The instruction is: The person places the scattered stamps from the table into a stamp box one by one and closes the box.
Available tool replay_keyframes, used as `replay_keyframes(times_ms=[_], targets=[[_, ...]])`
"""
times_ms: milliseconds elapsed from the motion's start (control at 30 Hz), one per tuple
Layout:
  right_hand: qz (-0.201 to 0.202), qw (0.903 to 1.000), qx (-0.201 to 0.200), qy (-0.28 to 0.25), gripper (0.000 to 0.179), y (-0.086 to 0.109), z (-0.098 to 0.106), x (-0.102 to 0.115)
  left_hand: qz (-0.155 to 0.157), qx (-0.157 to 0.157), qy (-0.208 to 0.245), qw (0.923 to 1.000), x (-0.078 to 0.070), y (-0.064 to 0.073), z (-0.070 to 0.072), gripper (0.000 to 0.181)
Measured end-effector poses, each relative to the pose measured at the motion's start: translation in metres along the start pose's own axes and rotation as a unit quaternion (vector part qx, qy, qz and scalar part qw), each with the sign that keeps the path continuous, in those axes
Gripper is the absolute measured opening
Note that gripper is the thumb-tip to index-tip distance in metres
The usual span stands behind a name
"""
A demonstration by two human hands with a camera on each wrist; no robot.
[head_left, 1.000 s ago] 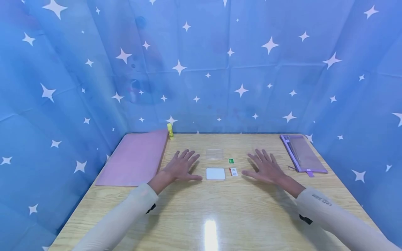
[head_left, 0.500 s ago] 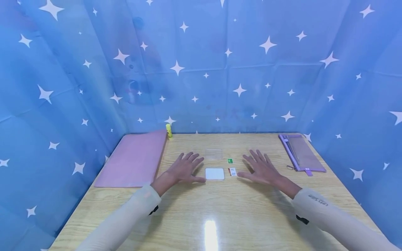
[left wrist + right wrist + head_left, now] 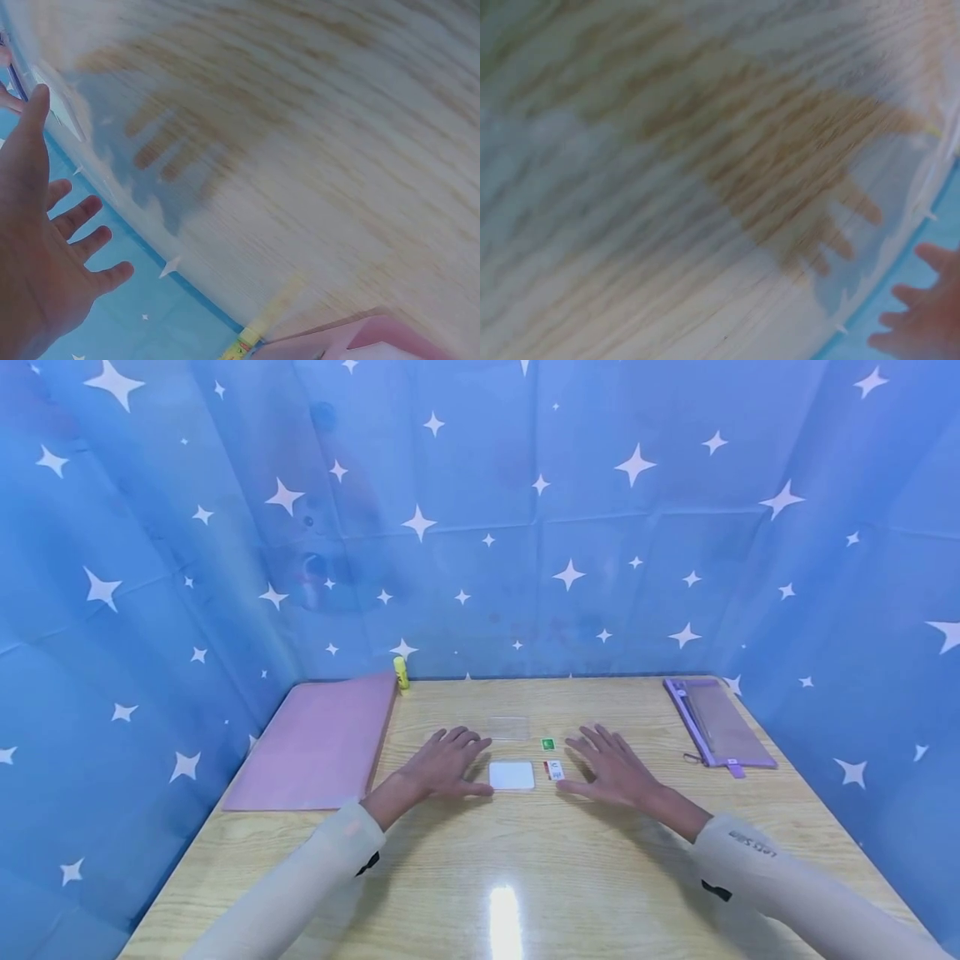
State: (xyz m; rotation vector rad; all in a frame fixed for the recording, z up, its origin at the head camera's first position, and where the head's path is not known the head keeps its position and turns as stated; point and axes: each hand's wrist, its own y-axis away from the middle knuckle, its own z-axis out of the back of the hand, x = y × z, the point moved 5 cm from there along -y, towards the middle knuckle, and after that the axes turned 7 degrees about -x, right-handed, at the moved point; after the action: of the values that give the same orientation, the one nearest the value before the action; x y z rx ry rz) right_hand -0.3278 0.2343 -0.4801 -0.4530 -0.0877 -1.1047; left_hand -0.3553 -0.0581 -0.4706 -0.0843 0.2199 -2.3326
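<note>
Both hands hold nothing, palms down with fingers spread over the table in the head view. My left hand [image 3: 444, 764] has its thumb tip right at the left edge of a white rounded rectangle [image 3: 512, 775] with a clear rim. Opposite it, my right hand [image 3: 611, 770] brings its thumb close to a small white card with a red edge [image 3: 554, 770]. Just behind that card lies a small green square [image 3: 548, 744]. A thin clear rectangular piece [image 3: 508, 727] rests behind the white rectangle. In the left wrist view, the left hand [image 3: 45, 255] shows fingers apart.
On the left lies a large pink folder [image 3: 315, 747], with a yellow glue stick [image 3: 401, 674] upright by its back corner. A purple zip pouch [image 3: 723, 722] sits at the right of the wooden table [image 3: 450, 877]. Blue star-patterned cloth [image 3: 480, 560] encloses the back and sides.
My two hands have drawn closer together: the left has shifted right toward the white rectangle, the right has shifted left toward the small card. The objects on the table have stayed put.
</note>
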Motion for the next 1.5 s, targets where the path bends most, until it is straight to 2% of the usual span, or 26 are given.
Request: replay_keyframes(times_ms=[233, 333, 600, 800, 1067, 1333, 1500], targets=[[0.047, 0.9983, -0.035, 0.008, 0.077, -0.007, 0.002, 0.012, -0.004, 0.014, 0.044, 0.9989, -0.003, -0.005, -0.001, 0.087], [0.059, 0.9975, -0.039, 0.005, 0.074, -0.009, 0.001, 0.015, -0.004, 0.013, 0.064, 0.9978, -0.004, -0.006, -0.003, 0.084], [0.061, 0.9977, -0.020, -0.024, 0.062, -0.013, -0.002, 0.017, 0.006, 0.006, 0.131, 0.9913, -0.005, -0.010, -0.003, 0.071], [0.059, 0.9969, 0.000, -0.053, 0.048, -0.017, -0.006, 0.016, 0.015, 0.010, 0.162, 0.9866, -0.004, -0.011, -0.006, 0.065], [0.039, 0.9956, 0.008, -0.085, 0.031, -0.022, -0.008, 0.016, 0.024, 0.010, 0.171, 0.9849, -0.006, -0.013, -0.012, 0.062], [0.042, 0.9935, 0.019, -0.104, 0.025, -0.026, -0.009, 0.020, 0.028, 0.005, 0.173, 0.9845, -0.005, -0.012, -0.010, 0.058], [0.045, 0.9926, 0.016, -0.112, 0.021, -0.026, -0.009, 0.024, 0.048, 0.010, 0.187, 0.9812, -0.004, -0.009, -0.011, 0.057]])
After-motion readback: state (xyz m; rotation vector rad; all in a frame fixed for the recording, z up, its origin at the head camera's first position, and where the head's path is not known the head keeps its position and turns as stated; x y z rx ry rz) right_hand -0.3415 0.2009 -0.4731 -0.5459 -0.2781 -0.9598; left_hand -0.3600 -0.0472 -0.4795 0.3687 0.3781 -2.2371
